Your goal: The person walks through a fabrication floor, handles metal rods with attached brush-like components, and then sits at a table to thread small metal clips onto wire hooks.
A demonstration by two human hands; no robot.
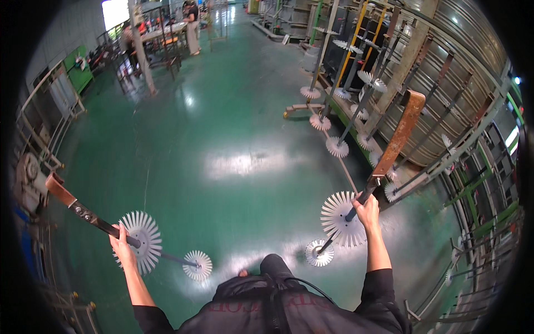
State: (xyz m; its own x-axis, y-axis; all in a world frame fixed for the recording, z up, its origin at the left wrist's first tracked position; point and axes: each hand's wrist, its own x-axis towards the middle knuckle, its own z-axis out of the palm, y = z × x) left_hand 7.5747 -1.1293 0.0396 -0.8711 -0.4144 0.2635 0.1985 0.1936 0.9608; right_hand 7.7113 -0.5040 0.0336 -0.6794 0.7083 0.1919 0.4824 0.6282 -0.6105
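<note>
My left hand (122, 245) is wrapped round the black bar of a hanging rack (95, 220). A copper-coloured hook (60, 189) tops this bar, and a large white slotted disc (142, 240) and a smaller one (198, 265) sit along it. In my right hand (367, 211) is a second rack (365, 192), gripped just below its long rusty copper hook (401, 131). Below that fist the rack carries a large white slotted disc (342, 220) and a smaller disc (319, 253). Both racks are held off to my sides, apart from each other.
Along the right, a rail frame (456, 153) holds several similar racks with white discs (337, 147), before large metal tanks (467, 33). A wheeled stand foot (303, 108) juts onto the green floor (183, 161). People (192, 25) stand by a table at the far left; metal frames (53, 111) line the left.
</note>
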